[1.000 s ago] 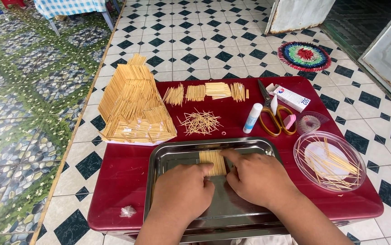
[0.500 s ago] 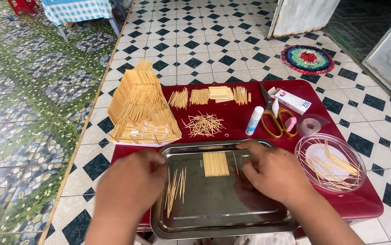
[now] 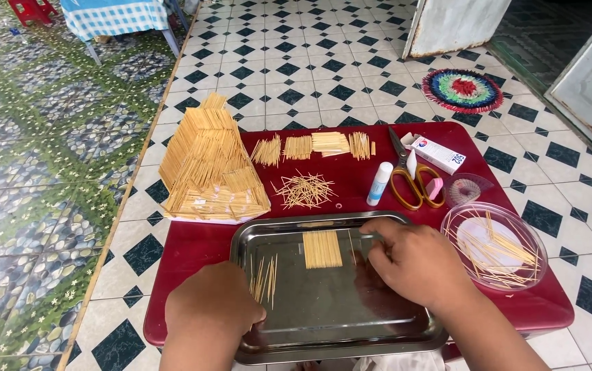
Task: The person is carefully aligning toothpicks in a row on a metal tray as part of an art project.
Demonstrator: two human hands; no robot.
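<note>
Nearest the camera, the left hand [image 3: 210,312] rests knuckles-up on the near left rim of the metal tray [image 3: 337,340], its fingers curled down over the edge and seeming to steady the tray rather than grip any stick; what lies under the palm is hidden. Just beside it, inside the tray, lies a small loose fan of toothpicks [image 3: 263,278], not yet joined to anything. The right hand [image 3: 416,264] lies over the tray's right half, fingers bent and reaching left toward a few single sticks [image 3: 358,240]; whether the fingertips pinch one I cannot tell. Between the hands sits the flat toothpick panel [image 3: 322,249], a neat little raft of sticks laid side by side (it looks finished, or close to it).

As a judgement, the work is well along but not over. Farther back on the red tabletop [image 3: 199,247] stands a tall sloped toothpick structure [image 3: 210,165], already built, and beyond it a row of finished panels [image 3: 316,145]. A loose heap of toothpicks [image 3: 304,190] and more in the clear round dish [image 3: 494,244] remain unused, with glue stick [image 3: 380,183] and scissors [image 3: 409,175] near.
</note>
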